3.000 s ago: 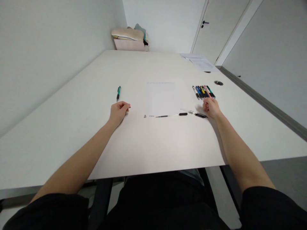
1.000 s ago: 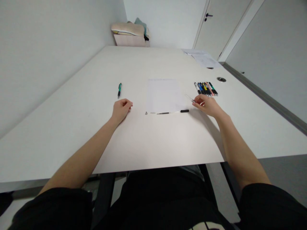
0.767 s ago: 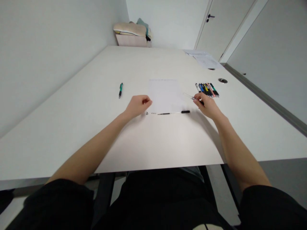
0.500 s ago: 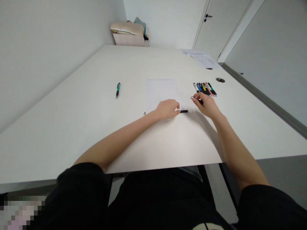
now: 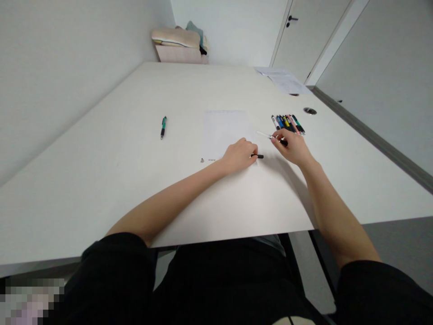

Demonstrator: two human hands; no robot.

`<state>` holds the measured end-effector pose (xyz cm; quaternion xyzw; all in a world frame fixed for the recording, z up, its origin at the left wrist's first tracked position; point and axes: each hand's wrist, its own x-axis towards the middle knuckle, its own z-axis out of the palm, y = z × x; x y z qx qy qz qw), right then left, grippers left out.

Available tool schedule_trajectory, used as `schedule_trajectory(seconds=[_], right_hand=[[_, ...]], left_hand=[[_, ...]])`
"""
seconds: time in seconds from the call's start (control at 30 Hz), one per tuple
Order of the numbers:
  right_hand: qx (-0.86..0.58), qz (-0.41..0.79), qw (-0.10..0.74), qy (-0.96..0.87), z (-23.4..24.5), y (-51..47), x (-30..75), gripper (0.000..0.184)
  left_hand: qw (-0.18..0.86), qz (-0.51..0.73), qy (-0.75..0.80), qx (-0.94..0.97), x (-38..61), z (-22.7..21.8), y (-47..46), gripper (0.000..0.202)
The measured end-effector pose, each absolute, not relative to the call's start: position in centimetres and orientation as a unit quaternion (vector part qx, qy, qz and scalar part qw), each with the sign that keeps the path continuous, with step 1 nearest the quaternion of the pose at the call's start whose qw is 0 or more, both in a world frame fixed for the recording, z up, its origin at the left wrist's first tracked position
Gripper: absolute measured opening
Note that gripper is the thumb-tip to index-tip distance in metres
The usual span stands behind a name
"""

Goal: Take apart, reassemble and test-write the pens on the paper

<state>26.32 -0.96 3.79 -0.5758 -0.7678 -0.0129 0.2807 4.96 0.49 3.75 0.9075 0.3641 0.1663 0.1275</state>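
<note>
My left hand (image 5: 239,155) lies over a thin refill rod on the white table (image 5: 135,189), fingers curled onto it; only the rod's black end (image 5: 259,156) sticks out to the right. My right hand (image 5: 293,146) is closed on a clear pen barrel (image 5: 267,135), whose tip points left above the table. A white sheet of paper (image 5: 225,128) lies just beyond my left hand. A tiny pen tip piece (image 5: 202,160) and a small spring (image 5: 211,159) rest at the sheet's near left corner.
A row of several coloured pens (image 5: 287,123) lies right of the sheet, behind my right hand. A green pen (image 5: 163,127) lies alone at the left. Papers (image 5: 283,82) sit at the far right, a cable hole (image 5: 309,110) nearby, and a bench with cushions (image 5: 177,44) beyond.
My left hand travelled right from the bare table onto the thin refill rod. My right hand picked the clear pen barrel off the table and holds it raised.
</note>
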Motion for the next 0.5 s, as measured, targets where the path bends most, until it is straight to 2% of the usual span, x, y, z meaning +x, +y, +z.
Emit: schedule_trajectory(seconds=[0.23, 0.4, 0.5], right_hand=[[-0.564, 0.019, 0.310, -0.765, 3.3, -1.0, 25.8, 0.030], [-0.542, 0.057, 0.300, -0.783, 3.2, -1.6, 23.8, 0.029], [-0.519, 0.071, 0.300, -0.797, 3.5, -2.2, 22.7, 0.028]], left_hand=[[0.290, 0.338, 0.435, 0.783, 0.0, 4.7, 0.7, 0.013], [0.459, 0.420, 0.480, 0.619, -1.8, 3.5, 0.9, 0.016], [0.490, 0.450, 0.468, 0.582, -2.1, 3.0, 0.5, 0.018]])
